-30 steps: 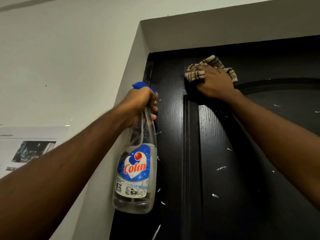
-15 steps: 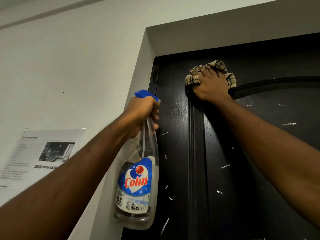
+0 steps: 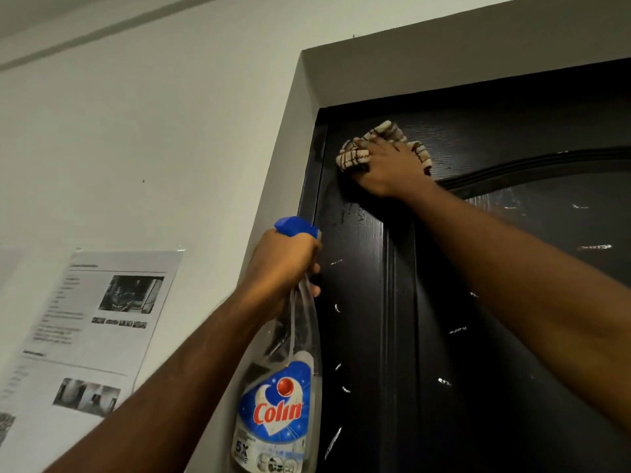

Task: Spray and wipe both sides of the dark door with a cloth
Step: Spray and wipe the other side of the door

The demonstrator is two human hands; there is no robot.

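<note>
The dark wood-grain door (image 3: 368, 336) fills the right side, dotted with white spray droplets (image 3: 444, 381). My right hand (image 3: 389, 169) presses a beige, brown-striped cloth (image 3: 351, 158) flat against the door's top left corner, just above the curved panel moulding. Cloth bulges out around my spread fingers. My left hand (image 3: 283, 264) grips the neck of a clear Colin spray bottle (image 3: 278, 414) with a blue trigger head, held upright close to the door's left edge, below the cloth.
A grey wall reveal (image 3: 444, 63) borders the door at the top and left. A printed paper sheet (image 3: 102, 319) with photos is taped to the white wall at lower left.
The cloth and my right hand have slid left towards the door's top left corner. The view has shifted, so the bottle and the paper sit further right in frame.
</note>
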